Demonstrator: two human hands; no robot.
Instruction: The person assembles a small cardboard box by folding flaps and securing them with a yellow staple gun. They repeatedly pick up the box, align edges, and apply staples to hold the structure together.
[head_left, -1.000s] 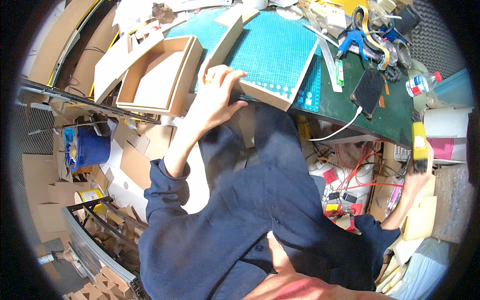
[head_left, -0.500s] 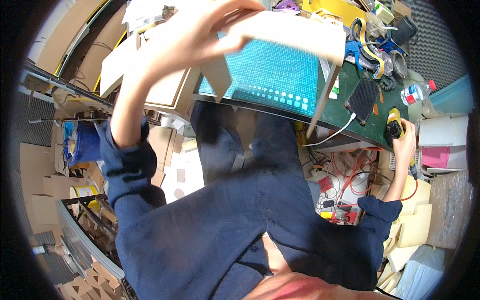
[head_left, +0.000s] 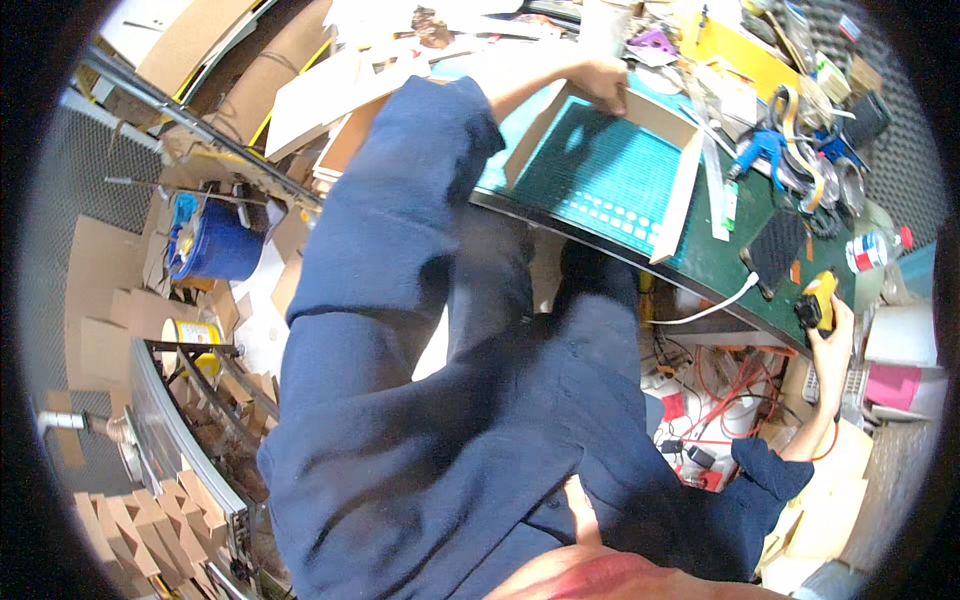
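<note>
Left hand (head_left: 603,80) clamped over the far rim of a shallow cardboard tray (head_left: 672,190), fingers curled across the top edge, dark blue sleeve (head_left: 400,190) stretched out along the reach. Tray set down flat on the teal cutting mat (head_left: 600,175), so that the mat's grid shows through the open bottom; tray's near side just at the front edge of the workbench (head_left: 740,260).

Right hand (head_left: 825,335) down low at the bench's right front edge, closed around a small yellow and black tool (head_left: 818,302), thumb side up, arm raised from below the tabletop.

Around the tray, on the green bench surface: a blue-handled tool (head_left: 755,150) and a clutter of rings and tape rolls to the right, a black rectangular pad (head_left: 775,245) near the white cable (head_left: 700,312) trailing off the edge, a plastic bottle with a red cap (head_left: 875,248) farther right. Loose flat cardboard sheets (head_left: 330,90) stacked at the bench's left end.

Below the bench, red and orange wires tangled by the right leg. On the floor to the left, a blue bucket (head_left: 215,240), a yellow tin (head_left: 195,335), and scattered cardboard pieces (head_left: 110,510) beside a curved metal rail.
</note>
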